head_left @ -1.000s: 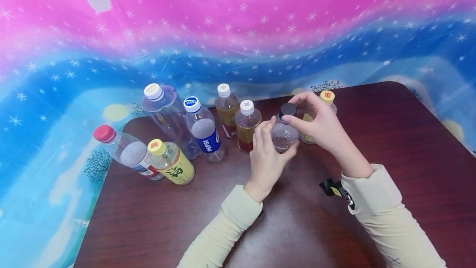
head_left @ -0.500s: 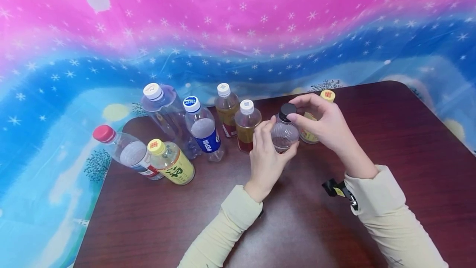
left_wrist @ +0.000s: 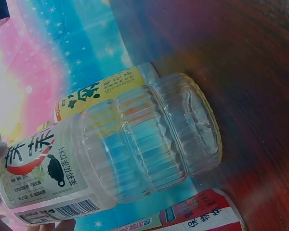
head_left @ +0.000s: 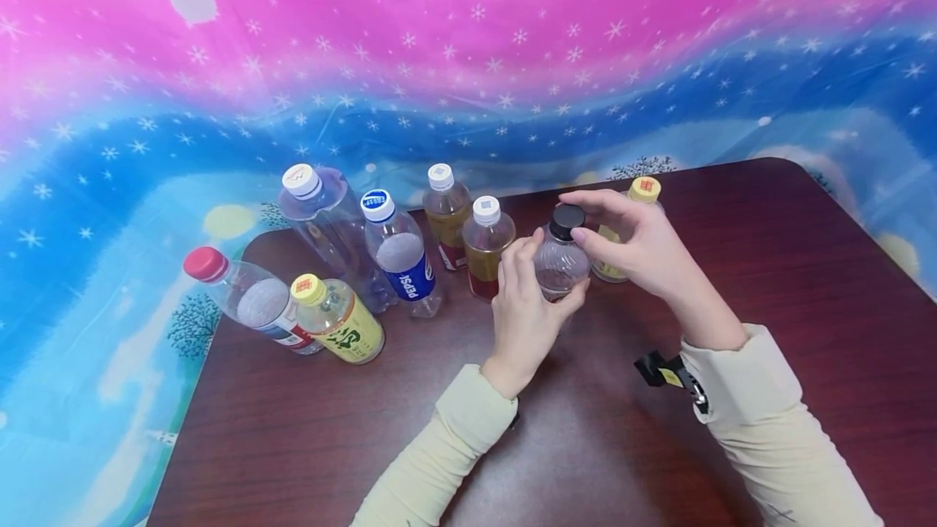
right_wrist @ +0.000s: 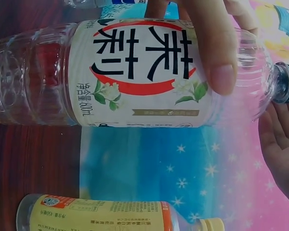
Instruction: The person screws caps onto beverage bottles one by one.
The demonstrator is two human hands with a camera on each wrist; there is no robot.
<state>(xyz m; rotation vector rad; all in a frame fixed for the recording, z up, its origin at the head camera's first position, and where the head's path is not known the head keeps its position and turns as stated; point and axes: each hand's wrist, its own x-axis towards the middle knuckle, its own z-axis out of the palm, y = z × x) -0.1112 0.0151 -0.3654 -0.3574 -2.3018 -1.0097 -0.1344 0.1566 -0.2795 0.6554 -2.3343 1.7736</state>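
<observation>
In the head view, my left hand (head_left: 529, 320) grips a clear plastic bottle (head_left: 561, 268) round its body. This bottle's white label (right_wrist: 139, 72) carries red and black print. A black bottle cap (head_left: 567, 222) sits on its neck. My right hand (head_left: 644, 246) has its thumb and index finger at opposite sides of that cap, pinching it. In the left wrist view, the ribbed lower part of the bottle (left_wrist: 144, 139) appears transparent, with no drink visible inside. Just behind my right hand stands a yellow-capped bottle (head_left: 644, 189), partly hidden.
Left of my hands stand two white-capped bottles with amber labels (head_left: 488, 254), a Pepsi bottle (head_left: 406, 267), a large clear bottle (head_left: 329, 218), a red-capped bottle (head_left: 256, 295) and a yellow-labelled bottle (head_left: 344, 332). A patterned backdrop (head_left: 468, 63) hangs behind the dark wooden table (head_left: 307, 446).
My right thumb and index finger have shifted round the black cap, and the right wrist has drifted slightly rightward. My left hand and the bottle stay nearly in place.
</observation>
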